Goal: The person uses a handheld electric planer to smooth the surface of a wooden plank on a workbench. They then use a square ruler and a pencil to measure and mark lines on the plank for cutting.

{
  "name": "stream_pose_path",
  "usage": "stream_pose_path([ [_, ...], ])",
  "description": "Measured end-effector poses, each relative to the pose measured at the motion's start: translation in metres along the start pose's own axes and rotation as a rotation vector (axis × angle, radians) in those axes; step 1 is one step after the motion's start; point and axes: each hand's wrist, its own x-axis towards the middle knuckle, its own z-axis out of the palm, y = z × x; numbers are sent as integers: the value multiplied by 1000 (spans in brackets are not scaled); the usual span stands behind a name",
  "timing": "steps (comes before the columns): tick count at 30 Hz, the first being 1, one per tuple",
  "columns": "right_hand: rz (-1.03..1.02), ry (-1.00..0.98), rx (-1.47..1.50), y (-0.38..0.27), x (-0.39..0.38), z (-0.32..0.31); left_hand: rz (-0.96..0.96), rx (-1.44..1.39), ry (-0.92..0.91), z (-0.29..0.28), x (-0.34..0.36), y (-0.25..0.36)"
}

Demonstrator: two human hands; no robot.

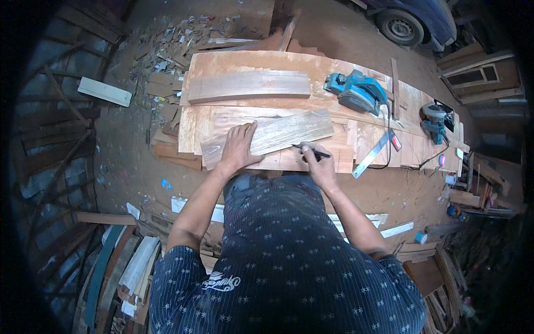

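A streaked wooden board (289, 129) lies at a slant on the workbench, over paler planks. My left hand (239, 146) rests on its left part, fingers spread across it and thumb toward the near edge. My right hand (317, 164) grips a slim black pen-like tool (319, 153), its tip at the board's near edge right of my left hand. A second thick board (250, 84) lies straight behind the slanted one.
The workbench (233, 61) carries a teal electric planer (356, 92), a circular saw (435, 119) with cords and a metal square (370, 156). Scrap wood (167, 83) litters the floor. Stacked boards (128, 267) lie lower left; a parked vehicle (411, 22) stands upper right.
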Motion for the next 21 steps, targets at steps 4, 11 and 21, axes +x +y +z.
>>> stream_pose_path([
  [4,-41,-82,-87,12,12,27,-66,16,47,-11,-20,-6],
  [11,-232,-240,-223,8,34,63,-64,-41,38,-23,-29,-24],
  [21,-120,-134,-197,-5,33,34,-151,19,107,-17,-18,-24],
])
